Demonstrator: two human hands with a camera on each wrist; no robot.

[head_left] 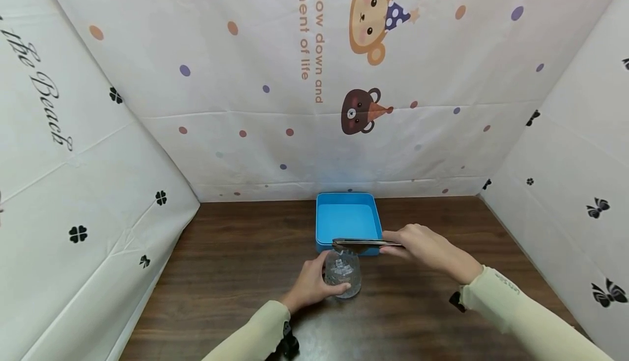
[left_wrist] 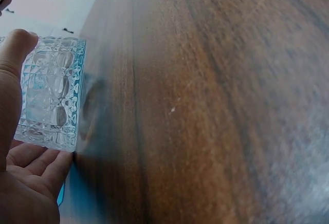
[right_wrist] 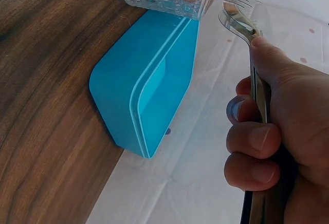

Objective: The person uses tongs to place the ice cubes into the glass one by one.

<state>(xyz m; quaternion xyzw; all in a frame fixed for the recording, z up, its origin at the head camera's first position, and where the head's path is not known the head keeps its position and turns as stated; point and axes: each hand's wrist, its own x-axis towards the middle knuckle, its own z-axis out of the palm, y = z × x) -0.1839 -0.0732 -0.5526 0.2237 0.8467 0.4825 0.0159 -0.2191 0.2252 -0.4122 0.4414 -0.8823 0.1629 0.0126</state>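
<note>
On the brown table stands a clear patterned glass [head_left: 345,278], its cut texture plain in the left wrist view. My left hand [head_left: 309,284] grips it, the thumb on the near side and the fingers at the far side. My right hand [head_left: 417,246] holds a fork [right_wrist: 239,2] and a spoon [right_wrist: 231,24] together by their handles. In the head view the cutlery lies nearly level, its heads pointing left over the glass's mouth. The lower handles are partly hidden by my right fingers [right_wrist: 254,139].
A blue open-topped box [head_left: 348,216] sits just behind the glass, against the back of the table [head_left: 245,252]. White printed cloth [head_left: 275,104] hangs as walls at the back and on both sides.
</note>
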